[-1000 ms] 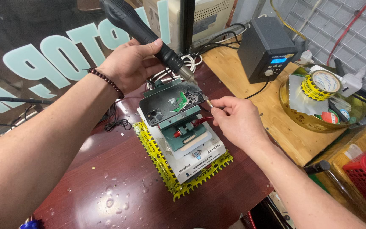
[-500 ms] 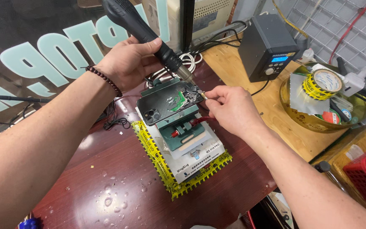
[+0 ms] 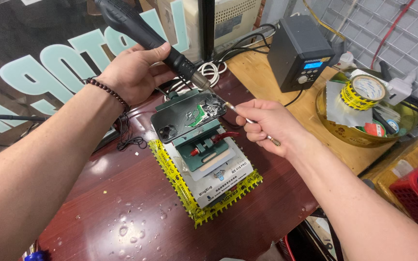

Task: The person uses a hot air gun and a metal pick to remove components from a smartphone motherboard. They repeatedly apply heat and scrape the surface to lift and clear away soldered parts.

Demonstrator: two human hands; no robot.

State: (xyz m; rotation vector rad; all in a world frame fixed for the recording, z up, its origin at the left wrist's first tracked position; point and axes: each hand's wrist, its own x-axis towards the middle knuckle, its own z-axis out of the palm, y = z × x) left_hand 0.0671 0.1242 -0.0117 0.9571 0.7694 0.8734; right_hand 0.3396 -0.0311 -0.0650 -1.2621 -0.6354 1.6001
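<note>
On my dark red workbench (image 3: 97,203), a phone (image 3: 187,118) sits clamped back-up in a green holding fixture (image 3: 204,150) between my hands, so the cracked rear glass stays put. My left hand (image 3: 134,72) is wrapped tight around a black hot-air handle (image 3: 143,34), nozzle aimed at the phone's far corner. My right hand (image 3: 267,125) pinches a thin metal pick (image 3: 252,123), tip at that same heated edge.

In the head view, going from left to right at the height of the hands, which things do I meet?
Bead bracelet → left hand → phone → right hand → black box with a blue display → bowl → yellow tape roll.
</note>
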